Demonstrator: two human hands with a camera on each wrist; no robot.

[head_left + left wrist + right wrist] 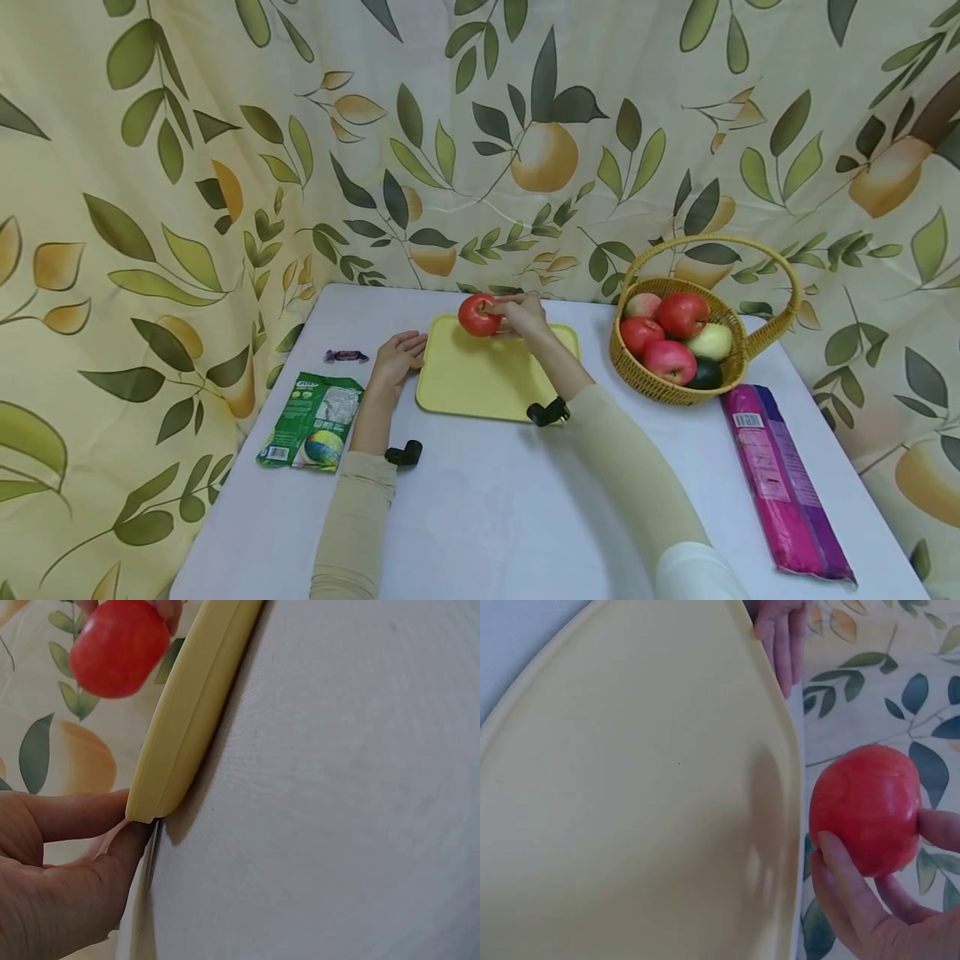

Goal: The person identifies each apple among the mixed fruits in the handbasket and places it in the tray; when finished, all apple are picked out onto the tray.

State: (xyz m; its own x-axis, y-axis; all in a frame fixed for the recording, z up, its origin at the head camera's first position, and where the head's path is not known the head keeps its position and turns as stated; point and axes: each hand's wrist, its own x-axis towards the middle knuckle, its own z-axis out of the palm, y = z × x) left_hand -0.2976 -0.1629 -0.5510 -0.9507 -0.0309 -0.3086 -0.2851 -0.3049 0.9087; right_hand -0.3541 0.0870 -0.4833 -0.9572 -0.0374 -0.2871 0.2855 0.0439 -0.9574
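One red tomato [477, 315] is up in the air, over the far side of the yellow tray [487, 375]. The right hand [521, 315] has it there, and its grip is pinching the tomato between the thumb and fingers. The left hand [397, 360] is at the left edge of the tray. Its grip is loose, with the fingers nearly straight and touching that edge.

The tray lies flat on the white table [487, 517]. Left of the left hand there is a small dark candy [347, 356], and nearer the person is a green bag [322, 417].

Over on the right stands a basket [652, 384] with a big round handle. In it are four reddish fruits [670, 362], a pale round one [708, 342] and a dark green one [705, 373]. A long pink and purple pack [787, 492] lies just beside the basket. Behind the table hangs a cloth [480, 150] with leaves and orange fruit on it.
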